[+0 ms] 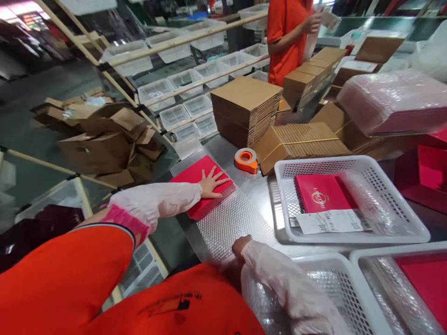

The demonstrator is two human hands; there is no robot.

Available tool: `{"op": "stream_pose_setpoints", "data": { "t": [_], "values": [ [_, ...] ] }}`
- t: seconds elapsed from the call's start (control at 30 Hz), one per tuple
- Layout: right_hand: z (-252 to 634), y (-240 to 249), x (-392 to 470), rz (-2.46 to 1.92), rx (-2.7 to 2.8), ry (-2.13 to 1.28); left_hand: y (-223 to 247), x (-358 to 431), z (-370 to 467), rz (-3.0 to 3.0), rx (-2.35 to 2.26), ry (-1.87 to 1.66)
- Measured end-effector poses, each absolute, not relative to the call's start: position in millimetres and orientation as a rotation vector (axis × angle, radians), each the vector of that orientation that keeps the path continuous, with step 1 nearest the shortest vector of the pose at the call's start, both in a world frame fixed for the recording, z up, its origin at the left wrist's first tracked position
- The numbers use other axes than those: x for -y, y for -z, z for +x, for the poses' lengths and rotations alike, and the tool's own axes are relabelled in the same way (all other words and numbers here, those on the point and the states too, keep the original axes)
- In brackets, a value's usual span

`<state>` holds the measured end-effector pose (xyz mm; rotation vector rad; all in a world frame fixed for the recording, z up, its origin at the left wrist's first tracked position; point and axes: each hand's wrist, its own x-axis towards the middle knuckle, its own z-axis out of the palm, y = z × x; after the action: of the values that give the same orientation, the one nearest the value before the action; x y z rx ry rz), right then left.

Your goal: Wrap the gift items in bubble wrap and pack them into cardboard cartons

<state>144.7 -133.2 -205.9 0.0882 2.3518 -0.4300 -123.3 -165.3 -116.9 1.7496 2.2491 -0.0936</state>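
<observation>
Head view, with clock directions read from the left hand (209, 184). Nearest, at 5 o'clock, see the right hand (241, 245), fingers bent at the edge of the bubble wrap (226, 223); cannot tell whether clenched on it. Further out, find the left hand laid palm down, fingers released and spread wide. Note the red box (193, 177) directly beneath those fingers, touching them, resting on the bubble wrap, with uncovered top showing from 9 round to 12 o'clock and the thumb reaching toward the near edge. At 2 o'clock, just beyond the fingertips, see an orange tape dispenser (246, 164) on the metal table (263, 195). At 3 o'clock, find a white basket (352, 239) holding a red package (314, 186) and a paper slip (326, 222). Beyond, at 2 o'clock, see strapped flat cartons (303, 145); at 1 o'clock, a carton stack (233, 116) and, farther still, a co-worker (288, 42) in orange.
</observation>
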Motion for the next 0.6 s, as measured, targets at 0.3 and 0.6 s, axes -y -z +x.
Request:
{"op": "stream_pose_setpoints", "data": {
  "t": [0.3,0.6],
  "values": [
    [142,203,130,0.029,-2.329,0.396,119,167,-125,1.790,-2.204,0.141],
    [146,197,123,-0.039,-2.311,0.317,105,202,-107,1.640,-2.471,-0.326]
  ]
}}
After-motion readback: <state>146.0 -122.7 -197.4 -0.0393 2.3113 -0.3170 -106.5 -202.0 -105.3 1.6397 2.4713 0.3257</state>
